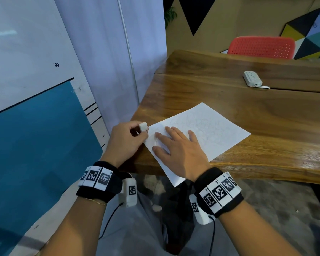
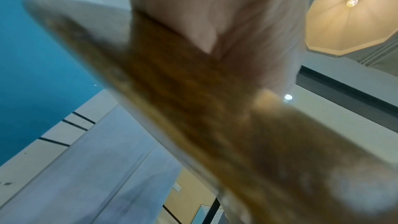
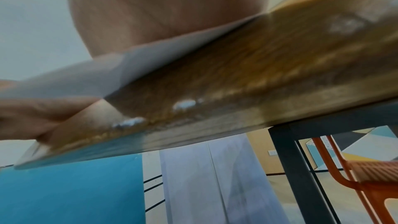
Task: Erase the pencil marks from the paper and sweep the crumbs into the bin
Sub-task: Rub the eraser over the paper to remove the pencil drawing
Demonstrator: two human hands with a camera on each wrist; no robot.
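A white sheet of paper with faint pencil scribbles lies at the near left corner of the wooden table, one corner hanging over the front edge. My left hand pinches a small white eraser at the paper's left edge. Straight fingers of my right hand lie flat on the sheet and press it down. In the right wrist view the paper shows blurred under the palm. The left wrist view is blurred, showing only palm and table edge. No bin is in view.
A white power strip lies further back on the table. A red chair stands behind the far edge. A white and blue wall panel runs close along the left. Dark table legs show underneath.
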